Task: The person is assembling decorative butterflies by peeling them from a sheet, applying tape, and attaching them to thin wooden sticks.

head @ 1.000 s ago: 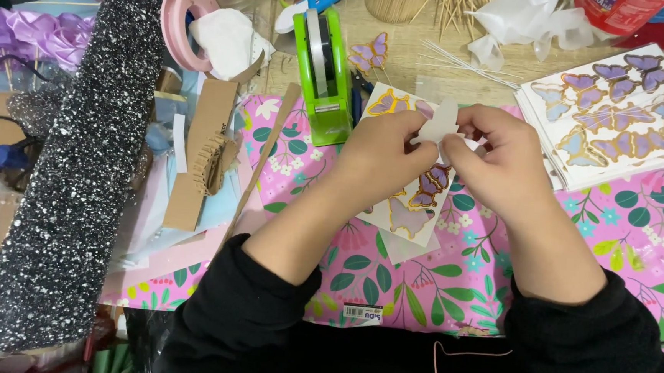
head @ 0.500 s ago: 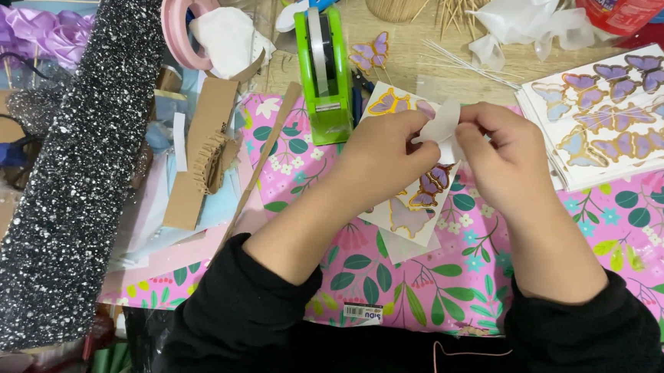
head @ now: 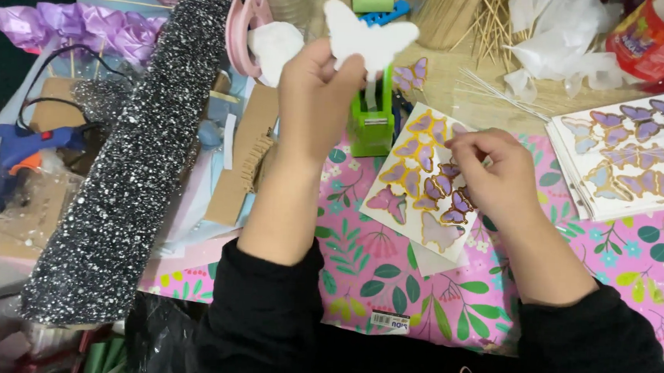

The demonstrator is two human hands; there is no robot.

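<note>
cluttered table (head: 460,94) (pink floral paper (head: 388,267))

butterfly sheet (head: 424,184) partly under right hand (head: 494,177) | stack (head: 634,151) cut by edge

White butterfly cutout (head: 368,33). Butterfly sheet (head: 423,180): purple and pink, gold-edged. Wrapping paper (head: 635,255): pink, green leaf print. Tape dispenser (head: 372,124): green. Roll (head: 130,166): black, white-speckled. Glue gun (head: 11,161): blue, apparently orange trigger.
</note>
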